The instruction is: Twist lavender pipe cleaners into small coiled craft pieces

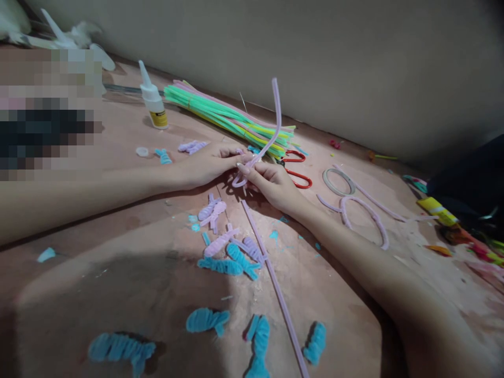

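Lilac pipe cleaner (277, 113): bent, above middle of table (118, 278) | left hand (214, 163), right hand (273, 184): both pinching it | green bundle (220, 113): behind, along far edge | red-handled scissors (309, 182): beside right hand, partly hidden | blue twisted pieces (202, 320): toward near edge

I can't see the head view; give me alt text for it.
Left hand and right hand pinch a bent lilac pipe cleaner above a table. Around them are twisted blue pieces and lilac pieces, red-handled scissors, a multicoloured pipe-cleaner bundle and a nozzled bottle.
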### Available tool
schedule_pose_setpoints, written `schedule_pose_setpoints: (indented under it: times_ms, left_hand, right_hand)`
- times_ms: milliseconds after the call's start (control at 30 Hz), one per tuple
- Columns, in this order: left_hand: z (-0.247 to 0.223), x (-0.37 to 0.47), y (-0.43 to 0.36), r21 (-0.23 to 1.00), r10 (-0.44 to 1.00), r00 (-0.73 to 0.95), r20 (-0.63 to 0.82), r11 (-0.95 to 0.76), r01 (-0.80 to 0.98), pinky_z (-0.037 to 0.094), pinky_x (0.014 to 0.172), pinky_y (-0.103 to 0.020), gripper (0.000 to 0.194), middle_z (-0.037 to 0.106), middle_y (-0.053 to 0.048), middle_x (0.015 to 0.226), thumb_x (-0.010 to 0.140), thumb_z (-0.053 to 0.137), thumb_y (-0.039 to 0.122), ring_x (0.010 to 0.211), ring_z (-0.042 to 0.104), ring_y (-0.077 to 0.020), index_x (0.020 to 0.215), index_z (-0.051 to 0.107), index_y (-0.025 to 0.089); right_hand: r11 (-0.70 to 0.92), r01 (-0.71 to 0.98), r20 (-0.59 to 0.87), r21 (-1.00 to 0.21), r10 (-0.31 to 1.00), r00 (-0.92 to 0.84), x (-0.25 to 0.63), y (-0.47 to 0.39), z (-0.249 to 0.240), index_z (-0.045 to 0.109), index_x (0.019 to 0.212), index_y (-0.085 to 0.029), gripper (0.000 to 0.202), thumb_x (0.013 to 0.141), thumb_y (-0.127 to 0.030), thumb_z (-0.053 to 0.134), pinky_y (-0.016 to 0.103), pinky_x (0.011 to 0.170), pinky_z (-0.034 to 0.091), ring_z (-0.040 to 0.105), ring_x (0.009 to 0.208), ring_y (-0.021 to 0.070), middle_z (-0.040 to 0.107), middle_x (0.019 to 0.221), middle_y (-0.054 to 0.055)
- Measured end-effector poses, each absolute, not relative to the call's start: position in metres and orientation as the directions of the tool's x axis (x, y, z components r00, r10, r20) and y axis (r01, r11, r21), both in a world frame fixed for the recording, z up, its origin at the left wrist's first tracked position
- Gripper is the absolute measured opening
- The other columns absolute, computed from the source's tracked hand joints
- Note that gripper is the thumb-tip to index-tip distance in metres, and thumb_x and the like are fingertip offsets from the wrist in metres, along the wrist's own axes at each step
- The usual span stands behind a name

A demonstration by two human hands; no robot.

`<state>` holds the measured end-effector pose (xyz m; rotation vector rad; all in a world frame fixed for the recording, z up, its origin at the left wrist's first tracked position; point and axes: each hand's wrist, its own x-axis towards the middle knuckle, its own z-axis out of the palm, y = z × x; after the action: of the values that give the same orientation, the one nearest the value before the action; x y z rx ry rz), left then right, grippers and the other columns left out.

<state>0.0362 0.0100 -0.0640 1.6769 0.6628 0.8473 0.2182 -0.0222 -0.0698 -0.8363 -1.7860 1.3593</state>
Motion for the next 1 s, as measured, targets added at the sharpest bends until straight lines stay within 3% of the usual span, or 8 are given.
schedule_pose_setpoints:
  times_ms: [200,500,700,833,1000]
  left_hand:
    - [-0.062,0.032,0.007,0.879,0.79,0.541,0.288,-0.443,0.179,0.044,0.06,-0.025,0.028,0.059,0.0,0.066,0.095,0.059,0.035,0.065,0.056,-0.0137,0.073,0.062,0.019]
    - [-0.059,0.029,0.003,0.781,0.799,0.454,0.394,-0.551,0.293,0.045,0.073,-0.029,0.032,0.064,-0.001,0.078,0.102,0.055,0.041,0.076,0.058,-0.0157,0.084,0.068,0.018]
    - [-0.063,0.026,0.007,0.655,0.744,0.429,0.512,-0.662,0.365,0.048,0.086,-0.035,0.035,0.057,-0.004,0.088,0.103,0.058,0.041,0.088,0.057,-0.0185,0.079,0.07,0.019]
    - [-0.064,0.025,0.008,0.672,0.751,0.412,0.515,-0.653,0.35,0.049,0.092,-0.038,0.037,0.058,-0.005,0.087,0.101,0.062,0.042,0.091,0.057,-0.0195,0.073,0.069,0.019]
    - [-0.058,0.026,0.004,0.707,0.767,0.414,0.49,-0.628,0.326,0.049,0.088,-0.036,0.04,0.058,-0.004,0.082,0.099,0.063,0.044,0.087,0.059,-0.0182,0.071,0.071,0.018]
  right_hand:
    - [0.323,0.089,0.224,-0.942,0.804,-0.551,0.219,-0.02,-0.072,0.062,0.075,-0.017,0.052,0.092,-0.066,0.066,0.022,0.054,0.04,0.045,0.057,0.0074,0.052,0.063,-0.004]
    - [0.354,0.105,0.259,-0.929,0.828,-0.497,0.219,-0.024,-0.072,0.067,0.086,-0.018,0.047,0.099,-0.063,0.06,0.021,0.052,0.035,0.051,0.068,0.0098,0.056,0.076,0.0]
    - [0.298,0.104,0.21,-0.949,0.843,-0.496,0.217,-0.023,-0.074,0.059,0.079,-0.017,0.05,0.099,-0.063,0.059,0.018,0.041,0.03,0.045,0.048,0.0054,0.053,0.062,-0.004]
    - [0.226,0.086,0.146,-0.97,0.831,-0.536,0.218,-0.023,-0.072,0.058,0.076,-0.018,0.048,0.103,-0.057,0.057,0.018,0.036,0.028,0.041,0.04,0.0041,0.051,0.054,-0.006]
    - [0.112,0.029,0.081,-0.993,0.851,-0.519,0.219,-0.023,-0.075,0.057,0.081,-0.019,0.042,0.105,-0.053,0.055,0.018,0.033,0.027,0.04,0.037,0.0048,0.05,0.053,-0.007]
